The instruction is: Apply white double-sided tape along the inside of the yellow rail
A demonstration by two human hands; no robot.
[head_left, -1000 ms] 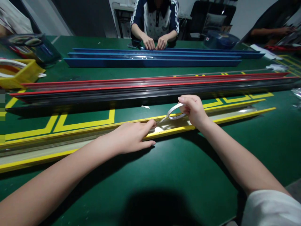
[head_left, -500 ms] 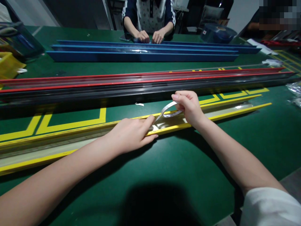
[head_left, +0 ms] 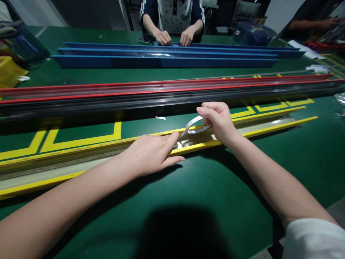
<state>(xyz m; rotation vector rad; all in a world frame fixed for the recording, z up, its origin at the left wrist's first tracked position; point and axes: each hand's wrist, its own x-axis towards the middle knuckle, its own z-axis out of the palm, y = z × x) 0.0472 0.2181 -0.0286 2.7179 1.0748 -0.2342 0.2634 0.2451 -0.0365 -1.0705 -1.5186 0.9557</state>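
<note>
A long yellow-edged channel (head_left: 269, 128) with a pale, shiny inside lies across the table in front of me. My left hand (head_left: 152, 153) rests over it, fingers reaching down inside the trough and thumb stretched out past the near yellow edge. Its fingertips touch the free end of a narrow white strip from a roll of tape (head_left: 191, 124). Above the channel, just right of that, my right hand (head_left: 219, 120) pinches the tape roll between thumb and fingers. The strip runs slantwise from the roll down to the left fingertips.
Beyond lie a black channel (head_left: 167, 106), a red-edged channel (head_left: 107, 92) and blue channels (head_left: 161, 62). A person's hands (head_left: 163, 37) work behind the blue ones. A white scrap (head_left: 160, 118) and a yellow bin (head_left: 9, 72) are also on the green table.
My view has shifted slightly. The left thumb stretches a little farther out from the channel; the right hand still holds the tape roll. The co-worker's hands have moved a little apart.
</note>
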